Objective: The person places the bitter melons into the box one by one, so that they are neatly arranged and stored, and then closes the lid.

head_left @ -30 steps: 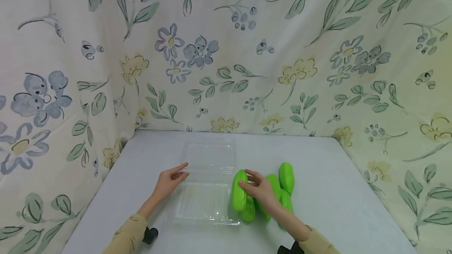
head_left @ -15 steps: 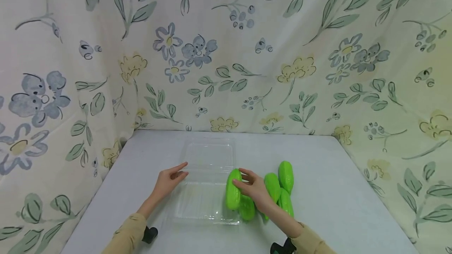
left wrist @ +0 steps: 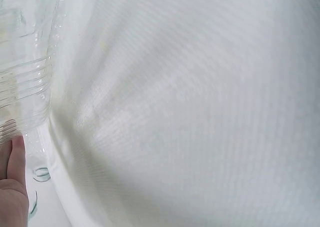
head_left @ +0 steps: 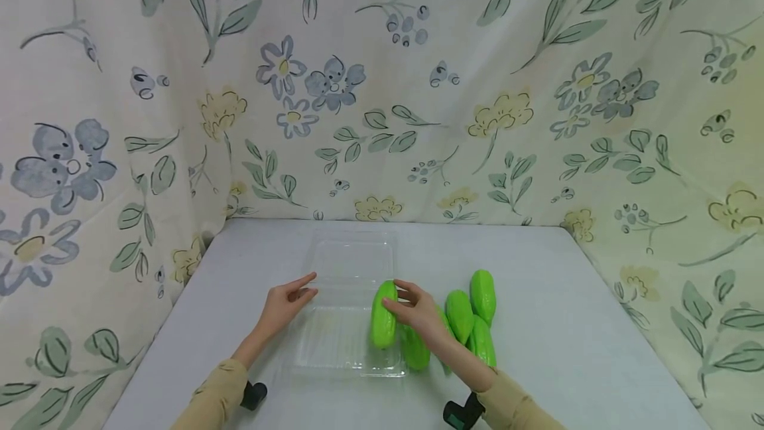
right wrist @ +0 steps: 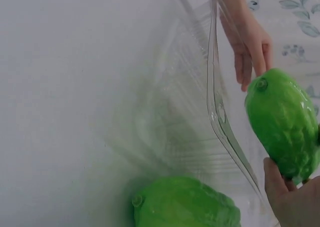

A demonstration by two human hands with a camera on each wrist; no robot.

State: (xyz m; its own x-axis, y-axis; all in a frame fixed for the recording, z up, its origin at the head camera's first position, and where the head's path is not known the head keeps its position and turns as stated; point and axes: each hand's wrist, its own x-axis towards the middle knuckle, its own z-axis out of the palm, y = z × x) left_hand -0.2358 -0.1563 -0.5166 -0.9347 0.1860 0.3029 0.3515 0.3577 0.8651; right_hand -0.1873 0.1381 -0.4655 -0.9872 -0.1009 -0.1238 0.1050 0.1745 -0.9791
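My right hand (head_left: 418, 310) pinches a bright green toy cucumber (head_left: 383, 316) between thumb and fingers, over the right side of a clear plastic clamshell box (head_left: 334, 367). In the right wrist view the held toy cucumber (right wrist: 282, 122) has a bumpy skin and a stem nub, and hangs past the box's rim (right wrist: 216, 107). My left hand (head_left: 285, 304) has its fingers extended and thumb apart, fingertips right at the box's left edge near the fold. The box's lid (head_left: 352, 257) lies opened away from me.
Several more green toy cucumbers (head_left: 459, 316) lie on the white tabletop (head_left: 537, 324) right of the box, one (head_left: 416, 349) right beside its wall. A floral curtain (head_left: 382, 85) hangs behind and at both sides. Black wrist cameras (head_left: 253, 395) sit at both wrists.
My right hand has carried the toy cucumber leftward, from beside the box's right edge to over the box. The left hand stays in place.
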